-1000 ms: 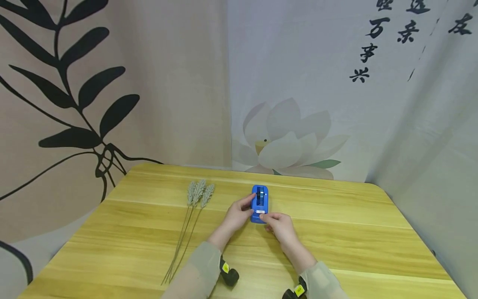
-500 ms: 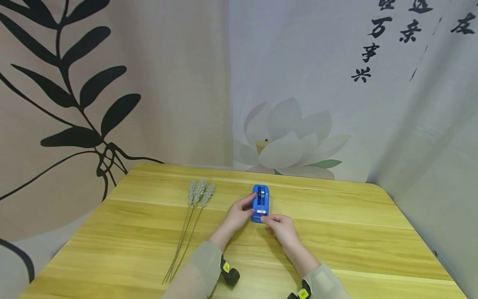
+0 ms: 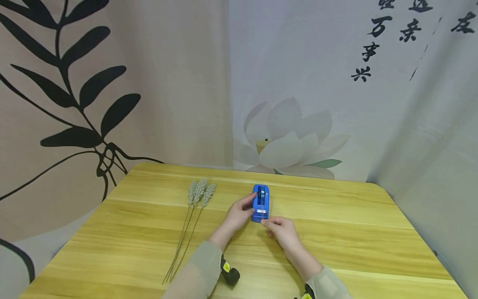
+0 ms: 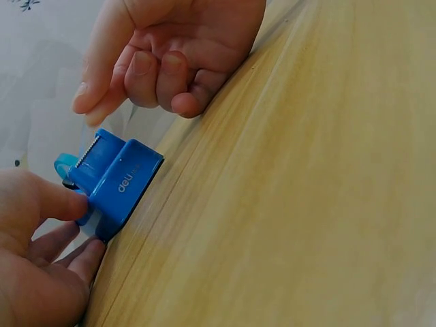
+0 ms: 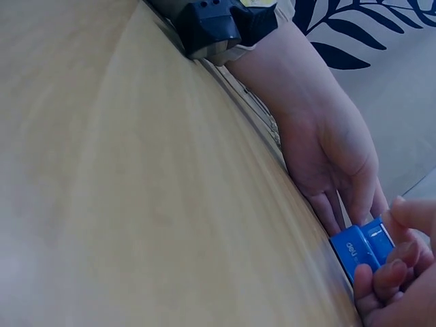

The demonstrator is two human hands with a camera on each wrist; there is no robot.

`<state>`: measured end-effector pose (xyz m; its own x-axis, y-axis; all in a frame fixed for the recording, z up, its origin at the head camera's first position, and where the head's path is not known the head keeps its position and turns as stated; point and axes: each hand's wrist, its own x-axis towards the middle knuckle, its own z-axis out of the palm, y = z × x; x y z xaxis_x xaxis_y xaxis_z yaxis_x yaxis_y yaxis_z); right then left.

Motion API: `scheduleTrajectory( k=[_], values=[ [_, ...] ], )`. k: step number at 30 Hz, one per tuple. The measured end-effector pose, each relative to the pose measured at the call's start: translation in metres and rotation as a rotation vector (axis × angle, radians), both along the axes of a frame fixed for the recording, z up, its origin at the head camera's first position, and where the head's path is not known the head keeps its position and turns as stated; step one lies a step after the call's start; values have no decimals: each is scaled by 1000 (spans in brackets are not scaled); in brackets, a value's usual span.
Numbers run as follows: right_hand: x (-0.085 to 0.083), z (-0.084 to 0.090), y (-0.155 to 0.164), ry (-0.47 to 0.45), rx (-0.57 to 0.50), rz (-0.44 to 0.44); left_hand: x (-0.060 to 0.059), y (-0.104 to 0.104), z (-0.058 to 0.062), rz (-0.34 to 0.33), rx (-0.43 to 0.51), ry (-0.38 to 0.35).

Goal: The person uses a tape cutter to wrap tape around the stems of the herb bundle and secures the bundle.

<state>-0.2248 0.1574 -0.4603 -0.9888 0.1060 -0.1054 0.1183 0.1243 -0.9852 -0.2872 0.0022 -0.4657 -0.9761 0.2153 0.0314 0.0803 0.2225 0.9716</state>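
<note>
Your left hand [image 3: 239, 214] holds the blue tape dispenser [image 3: 260, 203] by its side, thumb and fingers pinching it where it sits mid-counter [image 3: 336, 232]. Your right hand [image 3: 281, 230] sits at its near end, fingers curled with thumb and forefinger pinched together; whether they hold tape, I cannot tell. Dried wheat stalks [image 3: 192, 216] lie left.

One high view, two low close ones

The head camera looks down across the bench [image 3: 336, 232]; both wrist cameras sit near its surface, sharing the blue tape dispenser [image 3: 260, 203] from opposite sides.
</note>
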Motion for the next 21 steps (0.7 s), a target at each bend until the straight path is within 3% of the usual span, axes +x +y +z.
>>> scheduleTrajectory(
  k=[21],
  values=[
    [14,1,1,-40,43,20,-1,0,-2,3,-21,7]
  ],
)
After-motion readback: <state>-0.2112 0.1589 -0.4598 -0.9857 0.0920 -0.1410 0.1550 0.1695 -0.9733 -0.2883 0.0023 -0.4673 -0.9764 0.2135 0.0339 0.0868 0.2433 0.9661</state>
